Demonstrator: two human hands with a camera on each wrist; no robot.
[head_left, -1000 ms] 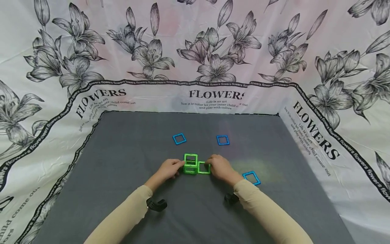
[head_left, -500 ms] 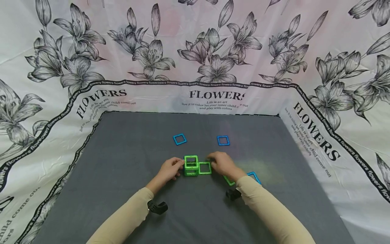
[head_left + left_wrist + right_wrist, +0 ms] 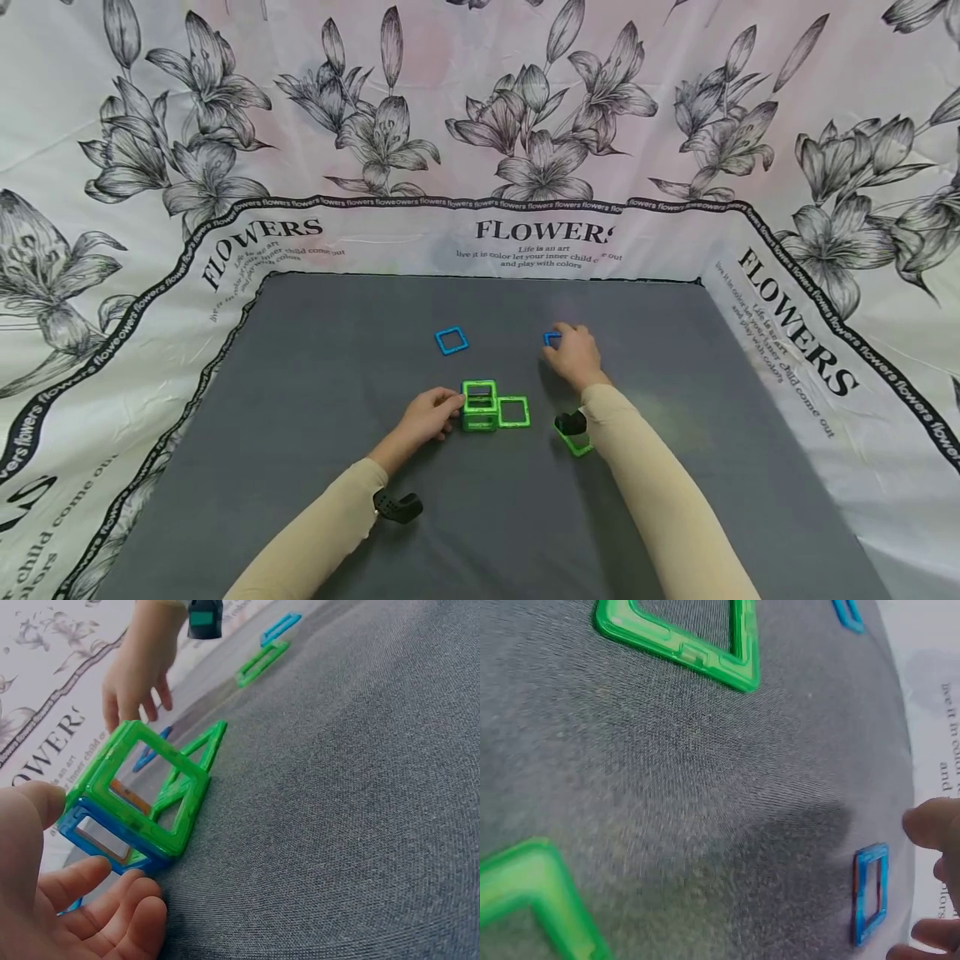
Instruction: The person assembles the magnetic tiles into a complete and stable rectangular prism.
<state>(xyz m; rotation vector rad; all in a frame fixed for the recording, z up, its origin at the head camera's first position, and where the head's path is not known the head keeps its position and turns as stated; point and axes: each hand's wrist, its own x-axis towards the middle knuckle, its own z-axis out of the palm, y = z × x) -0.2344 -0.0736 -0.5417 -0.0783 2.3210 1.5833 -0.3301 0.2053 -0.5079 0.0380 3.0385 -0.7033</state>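
In the middle of the grey cloth stands a small cube of magnetic tiles (image 3: pixel 480 418), its framed squares mostly green. A blue tile (image 3: pixel 124 855) forms the side nearest my left hand (image 3: pixel 427 415), whose thumb and forefinger pinch at that side's edges. A flat green tile (image 3: pixel 514 424) lies against the cube's right side. Farther back, my right hand (image 3: pixel 576 357) is over a blue square tile (image 3: pixel 860 900), partly hiding it in the head view. Its fingers (image 3: pixel 934 821) are spread and apart from the tile in the right wrist view.
Another blue tile (image 3: pixel 448 331) lies behind the cube. A loose green tile (image 3: pixel 581 452) is partly under my right forearm. Beyond it a further blue tile (image 3: pixel 281 628) shows only in the left wrist view. White flower-printed fabric (image 3: pixel 420 237) rises around the cloth's edges.
My right hand has left the flat green tile beside the cube and moved back and right to the blue tile. My left hand stays at the cube. The head view has shifted slightly.
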